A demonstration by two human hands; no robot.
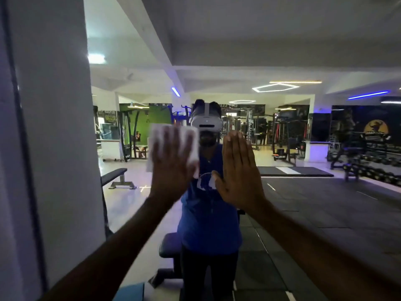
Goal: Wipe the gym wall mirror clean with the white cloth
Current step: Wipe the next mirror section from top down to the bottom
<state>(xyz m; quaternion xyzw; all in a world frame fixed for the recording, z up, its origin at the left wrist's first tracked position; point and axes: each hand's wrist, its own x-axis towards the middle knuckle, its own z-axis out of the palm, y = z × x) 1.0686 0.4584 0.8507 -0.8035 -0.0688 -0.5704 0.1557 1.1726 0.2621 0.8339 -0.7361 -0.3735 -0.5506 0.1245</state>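
The wall mirror (303,203) fills most of the view and reflects the gym and a person in a blue shirt. My left hand (172,168) lies flat with fingers spread, pressing the white cloth (193,146) against the glass at about head height. The cloth shows around and between the fingers and looks blurred. My right hand (239,170) is raised just to the right of it, fingers straight and together, palm toward the mirror; whether it touches the glass I cannot tell. It holds nothing.
A white pillar (56,148) with a dark vertical strip (26,148) borders the mirror on the left. A light blue object (130,292) sits at the bottom edge. Benches, racks and dumbbells appear only as reflections.
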